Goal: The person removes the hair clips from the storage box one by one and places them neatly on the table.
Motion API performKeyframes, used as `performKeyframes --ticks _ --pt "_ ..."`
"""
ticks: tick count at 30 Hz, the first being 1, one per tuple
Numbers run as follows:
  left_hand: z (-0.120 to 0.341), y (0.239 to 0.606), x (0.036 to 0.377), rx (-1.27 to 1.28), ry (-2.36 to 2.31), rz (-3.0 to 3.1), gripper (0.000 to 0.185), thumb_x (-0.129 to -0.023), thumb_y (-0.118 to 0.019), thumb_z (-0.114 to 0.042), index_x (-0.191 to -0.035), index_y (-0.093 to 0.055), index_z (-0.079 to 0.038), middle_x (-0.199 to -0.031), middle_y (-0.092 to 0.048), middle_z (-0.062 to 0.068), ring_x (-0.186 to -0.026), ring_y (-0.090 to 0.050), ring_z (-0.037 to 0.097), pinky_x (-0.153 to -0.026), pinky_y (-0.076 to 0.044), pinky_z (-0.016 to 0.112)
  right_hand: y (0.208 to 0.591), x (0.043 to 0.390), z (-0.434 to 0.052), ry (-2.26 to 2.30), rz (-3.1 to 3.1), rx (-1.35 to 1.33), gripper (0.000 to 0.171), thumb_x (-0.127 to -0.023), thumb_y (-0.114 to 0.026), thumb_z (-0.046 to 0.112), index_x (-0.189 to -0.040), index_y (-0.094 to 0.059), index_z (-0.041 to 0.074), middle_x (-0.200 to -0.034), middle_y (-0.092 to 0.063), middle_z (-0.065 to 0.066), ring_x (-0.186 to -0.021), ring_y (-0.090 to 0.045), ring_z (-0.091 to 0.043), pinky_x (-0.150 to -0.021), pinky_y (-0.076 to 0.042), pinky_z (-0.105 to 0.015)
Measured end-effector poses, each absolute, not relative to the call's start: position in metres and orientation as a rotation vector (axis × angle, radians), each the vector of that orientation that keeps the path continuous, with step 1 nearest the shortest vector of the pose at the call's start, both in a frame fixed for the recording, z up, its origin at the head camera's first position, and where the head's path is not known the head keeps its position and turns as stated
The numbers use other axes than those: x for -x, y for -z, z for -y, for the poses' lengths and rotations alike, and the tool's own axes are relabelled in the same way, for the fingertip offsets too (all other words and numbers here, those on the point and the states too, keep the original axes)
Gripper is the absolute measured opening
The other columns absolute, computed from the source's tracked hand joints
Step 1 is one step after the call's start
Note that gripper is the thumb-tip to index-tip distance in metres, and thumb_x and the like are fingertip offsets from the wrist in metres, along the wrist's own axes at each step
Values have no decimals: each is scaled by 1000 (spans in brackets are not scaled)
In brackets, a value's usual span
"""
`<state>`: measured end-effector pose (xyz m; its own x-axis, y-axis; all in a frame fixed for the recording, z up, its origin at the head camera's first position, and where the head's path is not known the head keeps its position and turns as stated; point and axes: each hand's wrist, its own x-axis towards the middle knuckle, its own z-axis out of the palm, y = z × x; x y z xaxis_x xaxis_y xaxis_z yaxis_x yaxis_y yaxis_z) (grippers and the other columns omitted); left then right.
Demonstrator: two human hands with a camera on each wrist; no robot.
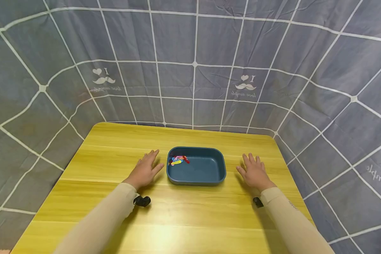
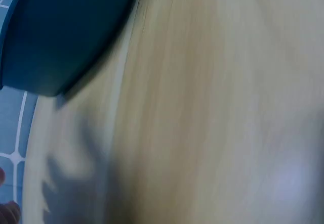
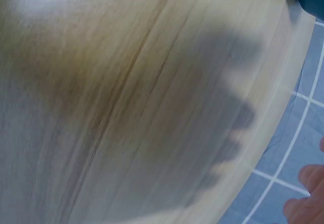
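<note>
A dark blue rectangular tray (image 1: 197, 183) with raised walls lies on the table between my two hands. Several small colourful hair clips or similar slim pieces (image 1: 177, 162), red, yellow, pink and blue, are heaped at its left end; their exact kind is too small to tell. My left hand (image 1: 146, 170) hovers left of the tray, fingers spread, holding nothing. To the tray's right, my right hand (image 1: 254, 171) is likewise spread and holds nothing. The left wrist view catches the tray's outer wall (image 2: 61, 37) close by, with a few fingertips at the lower left edge.
The yellow wood-grain table (image 1: 190, 218) carries the tray near its far half. A grey curtain (image 1: 174, 81) with white grid lines hangs behind the table and along both sides. Black wrist cameras sit beneath both cuffs, the left camera (image 1: 142, 201) showing most.
</note>
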<state>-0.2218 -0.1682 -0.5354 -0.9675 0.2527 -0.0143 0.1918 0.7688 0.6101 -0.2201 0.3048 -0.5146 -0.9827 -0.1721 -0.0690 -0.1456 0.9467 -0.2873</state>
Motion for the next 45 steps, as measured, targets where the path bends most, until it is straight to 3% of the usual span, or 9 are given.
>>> performKeyframes --ticks 8,14,21,25,29,36,45 --pt "142 551 207 -313 -1352 -2604 76 -111 -51 -46 -172 -10 -25 -174 -25 17 -160 -28 40 -129 -25 62 511 222 -302 431 -3002 261 74 -112 -46 42 -165 -23 -5 -169 -15 -38 -153 -9 -67 -120 -13 -82" --pt "132 559 201 -307 -1362 -2615 74 -111 -51 -44 -171 -10 -34 -174 -28 13 -160 -26 44 -128 -22 67 511 222 -300 435 -3004 264 72 -112 -47 40 -164 -25 -5 -169 -17 -38 -153 -11 -67 -121 -14 -81" --pt "132 564 201 -297 -1364 -2628 69 -110 -49 -50 -169 -16 -41 -174 -29 8 -160 -12 53 -128 -12 71 505 227 -292 442 -3008 288 66 -114 -44 32 -163 -24 -6 -169 -17 -38 -153 -14 -65 -124 -16 -76" --pt "132 566 203 -288 -1352 -2631 69 -110 -49 -52 -169 -15 -42 -174 -29 10 -160 -13 53 -128 -12 71 490 234 -275 469 -3039 322 61 -112 -49 25 -160 -33 -7 -167 -25 -36 -154 -23 -59 -126 -23 -70" --pt "131 565 203 -292 -1323 -2656 69 -110 -47 -54 -169 -15 -41 -172 -32 12 -158 -25 51 -131 -9 66 474 239 -249 505 -3040 385 56 -109 -55 20 -156 -42 -6 -164 -38 -32 -153 -36 -50 -124 -33 -63" --pt "127 563 201 -281 -1301 -2679 70 -110 -46 -56 -170 -14 -40 -170 -36 14 -155 -32 51 -132 -8 64 460 248 -200 419 -3050 575 46 -106 -64 20 -148 -58 1 -148 -61 -22 -138 -58 -40 -114 -49 -55" --pt "127 565 200 -254 -1317 -2707 67 -110 -49 -49 -169 -18 -39 -166 -42 16 -153 -33 55 -131 -11 67 454 270 -145 351 -2948 760 43 -104 -69 24 -144 -65 8 -141 -68 -13 -133 -64 -32 -114 -51 -48"
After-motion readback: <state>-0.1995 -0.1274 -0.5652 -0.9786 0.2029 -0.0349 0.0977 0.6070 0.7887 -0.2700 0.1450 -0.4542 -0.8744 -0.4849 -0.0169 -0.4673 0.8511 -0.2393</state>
